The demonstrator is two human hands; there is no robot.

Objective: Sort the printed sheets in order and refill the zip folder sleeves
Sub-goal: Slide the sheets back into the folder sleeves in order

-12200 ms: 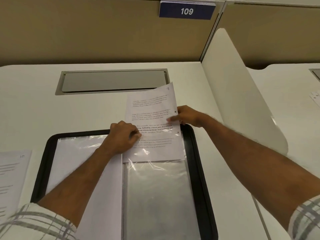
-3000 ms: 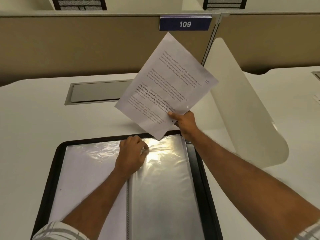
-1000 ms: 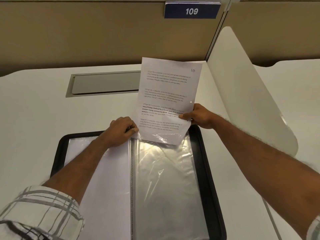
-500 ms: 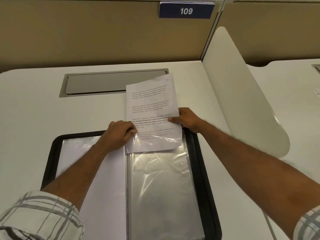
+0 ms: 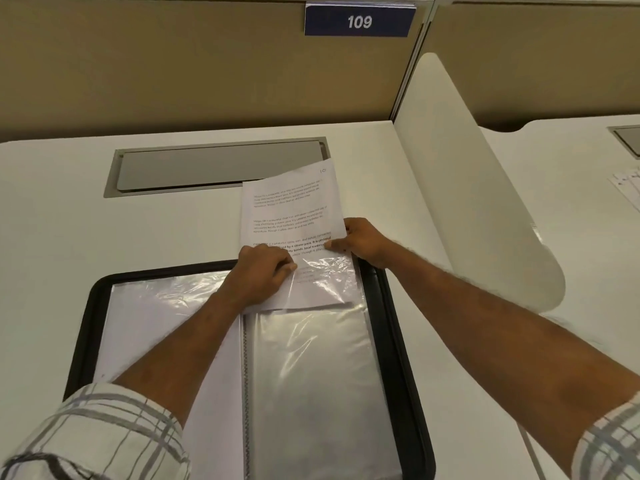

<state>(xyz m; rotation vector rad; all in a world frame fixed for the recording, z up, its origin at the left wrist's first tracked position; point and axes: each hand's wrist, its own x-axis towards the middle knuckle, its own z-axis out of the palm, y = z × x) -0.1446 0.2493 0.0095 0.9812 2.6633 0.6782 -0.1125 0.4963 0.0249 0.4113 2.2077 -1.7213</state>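
A black zip folder (image 5: 398, 341) lies open on the desk with clear plastic sleeves on both sides. A printed sheet (image 5: 287, 206) marked 10 in its top right corner sits partway inside the top of the right-hand sleeve (image 5: 311, 375); its lower part shows through the plastic. My left hand (image 5: 263, 275) grips the sleeve's top edge near the spine. At the sheet's right edge, my right hand (image 5: 360, 242) pinches the paper. The left sleeve (image 5: 152, 323) holds a white page.
A grey cable flap (image 5: 214, 168) is set into the desk behind the folder. A curved white divider (image 5: 467, 202) stands on the right, with another desk and a paper (image 5: 628, 188) beyond it. A tan partition with sign 109 (image 5: 360, 21) runs along the back.
The sheet marked 10 came down from the air, its bottom edge entered the right sleeve, and it has slid further in over the last second.
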